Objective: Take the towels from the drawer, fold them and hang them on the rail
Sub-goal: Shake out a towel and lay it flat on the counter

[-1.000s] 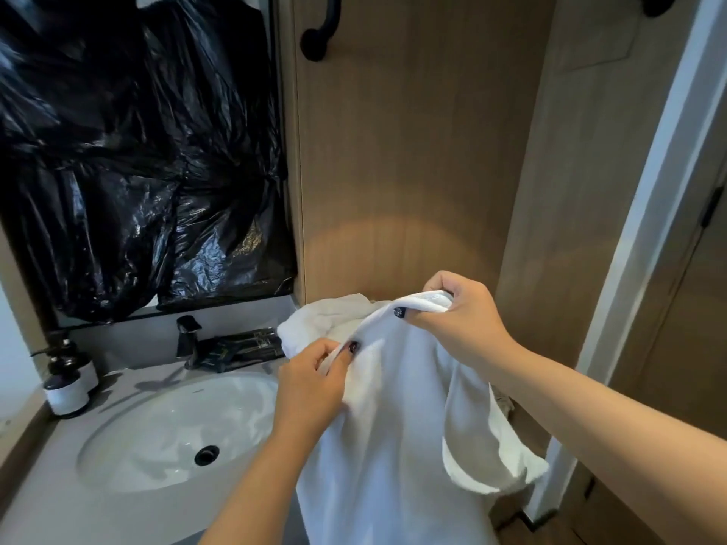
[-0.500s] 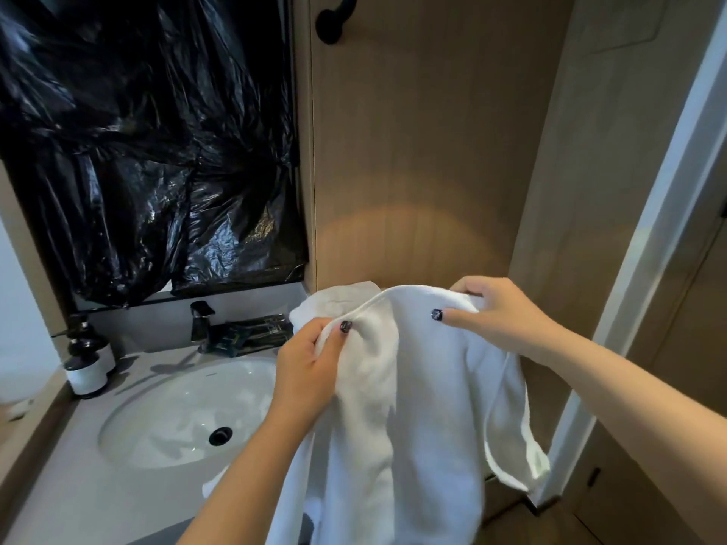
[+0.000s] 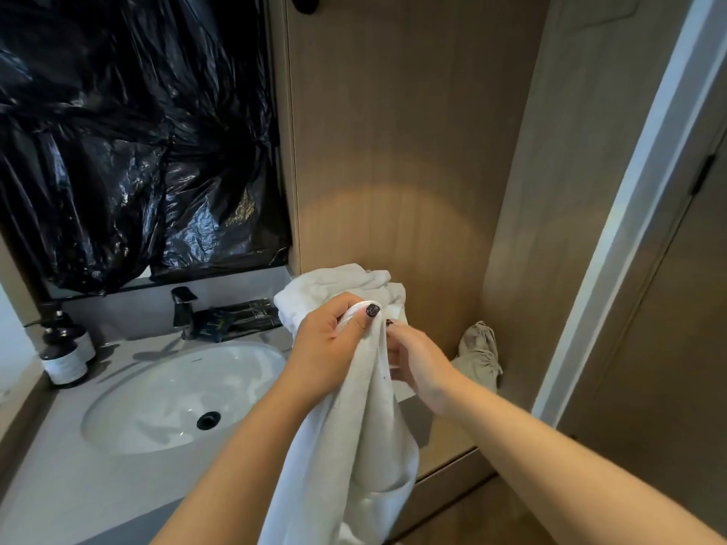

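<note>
Forearms are coming in from the bottom edge, both reaching up to a white towel (image 3: 354,446) that's hanging down between them in a long bunched drape. The left hand (image 3: 328,348) is gripping the towel's top edge, fingers curled round it and the thumb with its dark painted nail pressing on the cloth. The right hand (image 3: 419,367) is sitting right beside it, touching the same gathered bit, fingers curled in toward the fabric. Looks like it's pinching a fold, but honestly the fingertips are tucked behind the cloth, so I can't tell for sure.

Just past the knuckles there's a second pile of white towel (image 3: 338,285) lying crumpled on the counter, touching the held one from behind.

Left of the hands, an oval white sink (image 3: 165,403) with a black drain is sitting in the grey countertop (image 3: 59,485). Behind it a black faucet (image 3: 183,308) is standing, with some dark wrapped packets (image 3: 240,320) lying beside it. Further left, two dark pump bottles (image 3: 65,348) with white labels are standing together.

Right of the hands, a beige cloth pouch (image 3: 480,356) is slumping in the corner of the wood-panel niche (image 3: 393,131). Beyond that, a white door frame (image 3: 629,198).

Up behind the sink, crinkly black plastic sheeting (image 3: 130,131) is covering the wall.
</note>
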`<state>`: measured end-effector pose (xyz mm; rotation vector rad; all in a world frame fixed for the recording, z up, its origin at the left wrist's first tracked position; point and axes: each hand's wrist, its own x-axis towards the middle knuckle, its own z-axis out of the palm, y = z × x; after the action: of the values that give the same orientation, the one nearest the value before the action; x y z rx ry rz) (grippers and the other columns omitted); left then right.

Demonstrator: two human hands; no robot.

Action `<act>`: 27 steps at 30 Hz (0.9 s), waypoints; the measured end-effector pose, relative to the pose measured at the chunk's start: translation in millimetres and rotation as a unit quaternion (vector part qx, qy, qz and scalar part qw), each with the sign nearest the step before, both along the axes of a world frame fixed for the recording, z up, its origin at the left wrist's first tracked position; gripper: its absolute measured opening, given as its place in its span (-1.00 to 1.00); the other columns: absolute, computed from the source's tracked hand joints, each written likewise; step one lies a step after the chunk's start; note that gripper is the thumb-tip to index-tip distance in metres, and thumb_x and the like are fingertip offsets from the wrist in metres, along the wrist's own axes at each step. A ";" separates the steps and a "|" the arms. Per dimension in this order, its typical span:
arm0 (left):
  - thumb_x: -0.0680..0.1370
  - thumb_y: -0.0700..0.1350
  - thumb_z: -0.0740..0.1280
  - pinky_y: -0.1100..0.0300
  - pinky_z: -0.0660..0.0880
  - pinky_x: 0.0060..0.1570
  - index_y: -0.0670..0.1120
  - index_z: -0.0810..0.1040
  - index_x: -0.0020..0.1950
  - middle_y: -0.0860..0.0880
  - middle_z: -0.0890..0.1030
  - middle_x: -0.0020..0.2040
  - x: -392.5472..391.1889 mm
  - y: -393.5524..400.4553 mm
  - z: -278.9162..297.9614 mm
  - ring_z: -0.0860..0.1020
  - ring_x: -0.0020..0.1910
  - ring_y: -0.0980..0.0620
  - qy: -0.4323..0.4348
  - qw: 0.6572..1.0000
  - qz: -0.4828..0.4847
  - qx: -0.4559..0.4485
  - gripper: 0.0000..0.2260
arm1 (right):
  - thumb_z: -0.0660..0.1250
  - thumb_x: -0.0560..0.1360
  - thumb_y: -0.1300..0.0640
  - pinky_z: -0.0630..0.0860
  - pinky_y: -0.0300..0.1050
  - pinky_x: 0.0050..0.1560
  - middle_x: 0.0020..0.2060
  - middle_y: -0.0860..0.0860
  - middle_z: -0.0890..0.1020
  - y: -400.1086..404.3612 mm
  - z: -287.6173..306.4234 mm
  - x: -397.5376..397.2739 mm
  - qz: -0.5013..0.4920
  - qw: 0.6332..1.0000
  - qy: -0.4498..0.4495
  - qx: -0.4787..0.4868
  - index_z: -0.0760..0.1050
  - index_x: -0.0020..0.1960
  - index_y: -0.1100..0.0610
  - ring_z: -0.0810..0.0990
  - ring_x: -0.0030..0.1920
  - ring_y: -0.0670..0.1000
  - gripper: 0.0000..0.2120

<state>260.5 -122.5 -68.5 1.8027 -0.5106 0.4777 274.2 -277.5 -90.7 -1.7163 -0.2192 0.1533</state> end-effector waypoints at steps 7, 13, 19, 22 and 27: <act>0.58 0.06 0.33 0.40 0.37 -0.35 0.08 0.52 -0.33 0.17 0.47 -0.39 0.6 12.7 -20.2 0.40 -0.38 0.23 0.115 0.982 0.016 -0.151 -0.72 | 0.13 0.64 -0.02 0.34 -0.38 -0.29 -0.42 -0.29 0.48 29.1 -35.4 -7.8 -0.061 0.983 -0.145 -0.098 0.41 -0.36 -0.25 0.40 -0.35 -0.26 -0.60; 0.56 0.04 0.39 0.19 0.50 -0.22 -0.04 0.65 -0.19 -0.08 0.61 -0.25 -5.7 37.4 -81.7 0.54 -0.25 0.04 0.242 0.950 0.026 -0.195 -0.80 | 0.44 0.26 -0.18 0.30 -0.34 -0.41 -0.44 -0.23 0.50 8.0 -54.9 0.4 -0.088 0.959 -0.195 -0.188 0.44 -0.38 -0.14 0.44 -0.41 -0.19 -0.79; 0.52 -0.02 0.46 0.38 0.32 -0.37 -0.09 0.57 -0.20 0.09 0.54 -0.39 -17.1 33.5 -149.8 0.43 -0.39 0.18 0.315 0.948 0.020 -0.028 -0.81 | 0.49 0.39 0.02 0.31 -0.35 -0.37 -0.43 -0.25 0.55 -19.7 -76.2 10.7 -0.134 0.949 -0.184 -0.218 0.47 -0.40 -0.12 0.49 -0.37 -0.20 -0.73; 0.51 0.06 0.45 0.34 0.29 -0.35 -0.01 0.53 -0.25 0.12 0.51 -0.36 -18.1 32.7 -173.1 0.40 -0.39 0.23 0.306 0.950 0.033 0.056 -0.78 | 0.48 0.43 0.07 0.28 -0.37 -0.39 -0.44 -0.23 0.55 -35.4 -78.1 16.2 -0.152 0.949 -0.178 -0.211 0.53 -0.35 -0.07 0.48 -0.37 -0.20 -0.78; 0.53 0.12 0.38 0.28 0.29 -0.35 0.08 0.49 -0.24 0.13 0.53 -0.32 -13.8 37.2 -195.6 0.40 -0.39 0.19 0.306 0.938 0.068 0.146 -0.80 | 0.44 0.47 0.07 0.22 -0.29 -0.42 -0.51 -0.08 0.48 -67.7 -78.6 29.5 -0.199 0.946 -0.151 -0.206 0.51 -0.38 0.09 0.39 -0.43 -0.11 -0.72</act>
<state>246.7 -85.2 -264.0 2.1528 -0.0186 -0.0910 303.6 -345.2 -169.3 -2.1606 -0.0624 -0.3924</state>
